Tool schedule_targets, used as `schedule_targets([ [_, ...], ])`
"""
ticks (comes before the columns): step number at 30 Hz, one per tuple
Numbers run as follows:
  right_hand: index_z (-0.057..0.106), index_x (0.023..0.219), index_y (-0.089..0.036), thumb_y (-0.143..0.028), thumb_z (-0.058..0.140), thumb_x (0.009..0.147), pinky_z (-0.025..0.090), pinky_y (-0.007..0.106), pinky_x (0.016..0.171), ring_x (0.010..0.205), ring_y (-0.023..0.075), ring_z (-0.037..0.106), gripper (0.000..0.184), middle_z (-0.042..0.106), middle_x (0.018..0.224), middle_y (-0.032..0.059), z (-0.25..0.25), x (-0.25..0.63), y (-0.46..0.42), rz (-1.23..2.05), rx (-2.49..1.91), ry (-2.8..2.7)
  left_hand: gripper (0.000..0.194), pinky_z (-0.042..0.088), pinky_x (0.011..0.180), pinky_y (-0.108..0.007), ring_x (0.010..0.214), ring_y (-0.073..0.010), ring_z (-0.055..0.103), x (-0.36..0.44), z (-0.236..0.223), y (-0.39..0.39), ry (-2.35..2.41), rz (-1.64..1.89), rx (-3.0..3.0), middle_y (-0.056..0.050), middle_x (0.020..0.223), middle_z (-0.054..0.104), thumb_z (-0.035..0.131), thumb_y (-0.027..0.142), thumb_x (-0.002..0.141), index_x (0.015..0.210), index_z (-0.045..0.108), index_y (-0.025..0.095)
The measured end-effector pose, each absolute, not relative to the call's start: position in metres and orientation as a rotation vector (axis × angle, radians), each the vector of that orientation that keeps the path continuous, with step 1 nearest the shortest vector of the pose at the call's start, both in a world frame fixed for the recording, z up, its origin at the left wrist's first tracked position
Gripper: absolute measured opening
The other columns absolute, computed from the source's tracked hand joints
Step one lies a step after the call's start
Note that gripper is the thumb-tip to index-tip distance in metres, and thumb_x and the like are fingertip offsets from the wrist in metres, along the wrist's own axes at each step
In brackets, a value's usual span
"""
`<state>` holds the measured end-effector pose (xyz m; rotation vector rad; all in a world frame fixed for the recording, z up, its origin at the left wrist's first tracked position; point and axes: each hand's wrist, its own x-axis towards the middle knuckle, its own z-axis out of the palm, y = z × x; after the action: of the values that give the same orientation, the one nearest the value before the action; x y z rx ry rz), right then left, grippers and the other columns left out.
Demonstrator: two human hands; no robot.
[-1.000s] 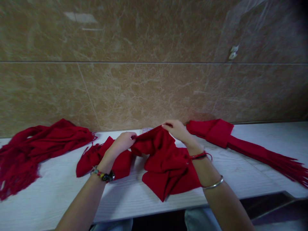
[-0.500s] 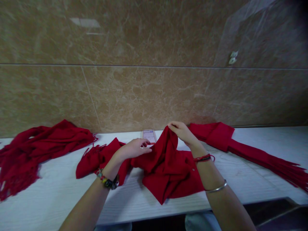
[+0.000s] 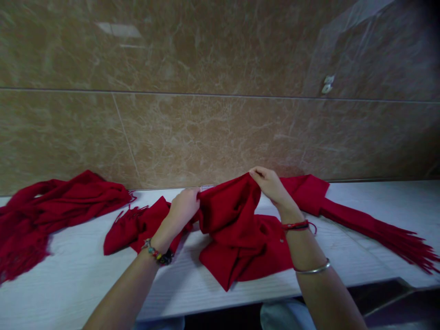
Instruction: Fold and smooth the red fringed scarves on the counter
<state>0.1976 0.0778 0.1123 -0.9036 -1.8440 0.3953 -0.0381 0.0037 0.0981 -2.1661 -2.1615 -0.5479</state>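
Observation:
A red scarf [image 3: 233,215] lies bunched in the middle of the table, its upper edge lifted between my two hands. My left hand [image 3: 184,204] is closed on that edge at the left. Higher and to the right, my right hand [image 3: 270,183] pinches a corner of the same cloth. The edge runs nearly straight between them, while loose folds hang down to the tabletop. Part of the scarf trails left behind my left wrist, ending in a fringe [image 3: 129,213]. My left fingertips are hidden by the hand and cloth.
A crumpled red scarf [image 3: 75,201] lies at the left. At the right lies a folded red scarf [image 3: 364,222] with its fringe spread out. A phone [image 3: 207,187] shows only its top edge behind the raised cloth. The marble-look wall [image 3: 220,137] borders the white table [image 3: 85,284].
My left hand has closed on the scarf's edge; before, its fingers were apart beside it. My right hand has moved slightly up and right, stretching the edge, which now covers most of the phone.

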Motion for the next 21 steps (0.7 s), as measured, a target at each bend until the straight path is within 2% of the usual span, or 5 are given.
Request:
schedule_targets([
  [6, 0.061, 0.073, -0.015, -0.025, 0.044, 0.078, 0.041, 0.030, 0.067, 0.074, 0.0193, 0.056, 0.020, 0.063, 0.076, 0.0073, 0.097, 0.223, 0.101, 0.227, -1.269, -1.668, 0.031, 0.041, 0.081, -0.027, 0.089, -0.0188, 0.058, -0.077, 0.120, 0.002, -2.084, -0.888, -2.367, -0.005, 0.096, 0.065, 0.042, 0.016, 0.071, 0.095, 0.062, 0.015],
  [9, 0.063, 0.079, -0.014, -0.019, 0.046, 0.078, 0.042, 0.032, 0.073, 0.080, 0.0203, 0.058, 0.018, 0.065, 0.082, 0.0104, 0.087, 0.206, 0.098, 0.157, -1.383, -1.859, 0.028, 0.043, 0.076, -0.027, 0.082, -0.0188, 0.058, -0.069, 0.115, 0.002, -2.038, -0.862, -2.455, -0.005, 0.088, 0.066, 0.042, 0.023, 0.073, 0.088, 0.064, 0.014],
  [11, 0.063, 0.089, -0.012, -0.018, 0.053, 0.075, 0.042, 0.032, 0.078, 0.086, 0.0203, 0.057, 0.018, 0.064, 0.092, 0.0121, 0.083, 0.187, 0.089, 0.178, -1.255, -2.072, 0.028, 0.043, 0.070, -0.026, 0.073, -0.0181, 0.058, -0.059, 0.110, 0.004, -2.040, -0.783, -2.537, -0.005, 0.080, 0.067, 0.042, 0.028, 0.076, 0.082, 0.065, 0.014],
  [15, 0.056, 0.110, -0.016, -0.027, 0.062, 0.072, 0.039, 0.034, 0.088, 0.102, 0.0199, 0.053, 0.040, 0.058, 0.112, 0.0105, 0.080, 0.148, 0.066, 0.318, -0.784, -2.389, 0.029, 0.043, 0.067, -0.024, 0.069, -0.0155, 0.057, -0.046, 0.107, 0.005, -2.015, -0.792, -2.621, -0.003, 0.076, 0.066, 0.039, 0.029, 0.078, 0.077, 0.065, 0.015],
  [21, 0.064, 0.093, -0.016, -0.024, 0.051, 0.081, 0.041, 0.028, 0.075, 0.083, 0.0174, 0.058, 0.020, 0.066, 0.091, 0.0060, 0.086, 0.126, 0.056, 0.454, -0.723, -2.452, 0.026, 0.042, 0.069, -0.024, 0.074, -0.0164, 0.058, -0.051, 0.110, 0.001, -1.984, -0.740, -2.516, -0.005, 0.081, 0.066, 0.039, 0.021, 0.077, 0.083, 0.063, 0.015],
])
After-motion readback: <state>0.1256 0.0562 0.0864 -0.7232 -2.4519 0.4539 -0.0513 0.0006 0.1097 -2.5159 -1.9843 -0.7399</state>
